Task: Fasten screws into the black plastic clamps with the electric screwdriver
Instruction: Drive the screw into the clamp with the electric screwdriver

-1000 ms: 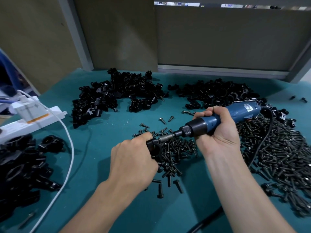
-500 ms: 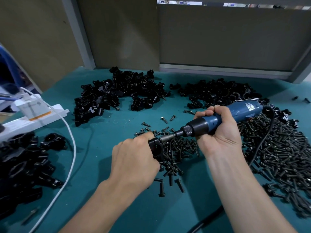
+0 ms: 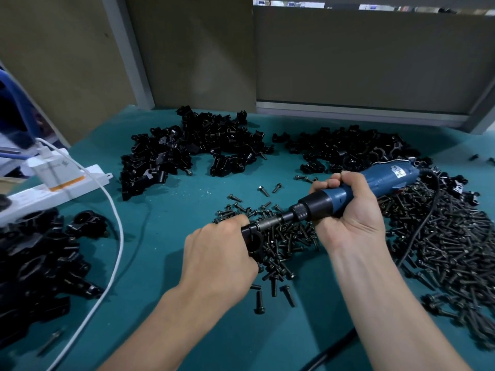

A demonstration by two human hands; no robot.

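Black ring-shaped plastic clamp sits gripped in the left hand; the right hand fingers wrap the blue electric screwdriver, its bit meeting the clamp.

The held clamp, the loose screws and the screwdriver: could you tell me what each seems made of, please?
The clamp looks like moulded black plastic, dull and even. The screws seem dark-coated metal, with thin glints on heads and shanks. The screwdriver body looks like smooth blue plastic, slightly glossy, with a black collar; its tip seems grey steel.
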